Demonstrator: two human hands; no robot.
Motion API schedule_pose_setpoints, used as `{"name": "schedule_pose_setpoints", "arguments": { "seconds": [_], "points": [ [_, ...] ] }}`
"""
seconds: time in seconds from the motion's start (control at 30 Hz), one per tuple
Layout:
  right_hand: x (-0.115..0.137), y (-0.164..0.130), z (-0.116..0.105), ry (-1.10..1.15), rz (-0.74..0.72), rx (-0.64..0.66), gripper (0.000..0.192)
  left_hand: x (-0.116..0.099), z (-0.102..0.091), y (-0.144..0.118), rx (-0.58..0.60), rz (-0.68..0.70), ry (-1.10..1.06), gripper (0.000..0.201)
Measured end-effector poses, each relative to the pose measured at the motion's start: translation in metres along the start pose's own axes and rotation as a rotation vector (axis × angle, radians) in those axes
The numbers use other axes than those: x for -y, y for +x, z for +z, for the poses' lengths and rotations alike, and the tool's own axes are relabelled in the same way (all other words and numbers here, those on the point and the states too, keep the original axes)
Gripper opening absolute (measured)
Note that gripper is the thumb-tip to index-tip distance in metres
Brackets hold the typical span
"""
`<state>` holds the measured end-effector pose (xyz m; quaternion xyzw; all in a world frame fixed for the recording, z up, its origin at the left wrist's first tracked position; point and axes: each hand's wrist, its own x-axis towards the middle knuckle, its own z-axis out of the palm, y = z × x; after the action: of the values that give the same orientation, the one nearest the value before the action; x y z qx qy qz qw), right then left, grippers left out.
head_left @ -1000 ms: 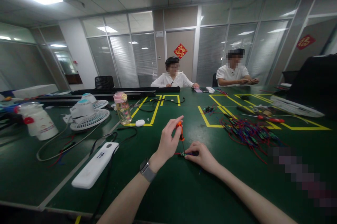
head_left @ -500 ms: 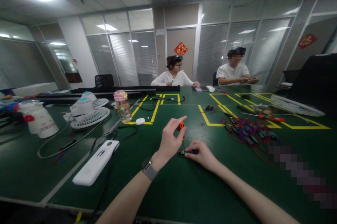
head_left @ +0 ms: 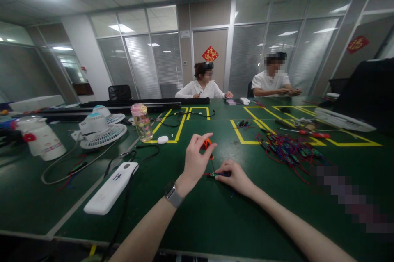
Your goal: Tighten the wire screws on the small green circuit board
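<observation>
Head view: left hand [head_left: 194,162] pinches a small orange screwdriver [head_left: 207,147] upright, tip down on a tiny circuit board [head_left: 213,174] lying on the green counter [head_left: 191,217]. Right hand [head_left: 234,176] lies flat-ish, fingers pressing that board down. Pile of red and blue wires [head_left: 287,151] sits off to the right, well apart.

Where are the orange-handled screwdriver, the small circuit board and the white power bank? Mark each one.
orange-handled screwdriver [head_left: 205,144], head view, on the orange handle.
small circuit board [head_left: 213,174], head view, on the board's left end.
white power bank [head_left: 111,187], head view, on its top face.
</observation>
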<state>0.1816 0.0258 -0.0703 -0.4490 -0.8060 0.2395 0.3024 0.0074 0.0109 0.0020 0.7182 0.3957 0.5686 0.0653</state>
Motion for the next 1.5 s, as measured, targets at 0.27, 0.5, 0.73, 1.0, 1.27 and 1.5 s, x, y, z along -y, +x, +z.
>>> {"name": "schedule_pose_setpoints", "arguments": {
  "seconds": [0.27, 0.5, 0.73, 1.0, 1.27, 1.5],
  "points": [
    [0.0, 0.0, -0.001, -0.013, 0.002, 0.004, 0.016, -0.001, -0.001, -0.001, 0.028, 0.026, -0.035, 0.027],
    [0.001, 0.0, -0.001, -0.01, -0.004, 0.004, 0.016, -0.009, 0.002, -0.003, 0.091, 0.094, -0.081, 0.03],
    [0.0, 0.0, 0.0, -0.004, -0.006, -0.005, 0.016, -0.006, 0.001, -0.003, 0.162, 0.076, -0.062, 0.043],
    [-0.003, 0.001, 0.001, -0.023, 0.003, -0.003, 0.017, -0.001, 0.001, -0.001, 0.06, 0.063, 0.029, 0.037],
    [-0.002, 0.001, 0.0, -0.025, 0.001, 0.0, 0.016, -0.001, -0.003, 0.0, 0.054, 0.08, 0.025, 0.031],
    [-0.004, 0.001, 0.001, -0.027, -0.012, -0.009, 0.016, -0.004, -0.002, 0.0, 0.102, 0.092, -0.056, 0.033]
  ]
}}
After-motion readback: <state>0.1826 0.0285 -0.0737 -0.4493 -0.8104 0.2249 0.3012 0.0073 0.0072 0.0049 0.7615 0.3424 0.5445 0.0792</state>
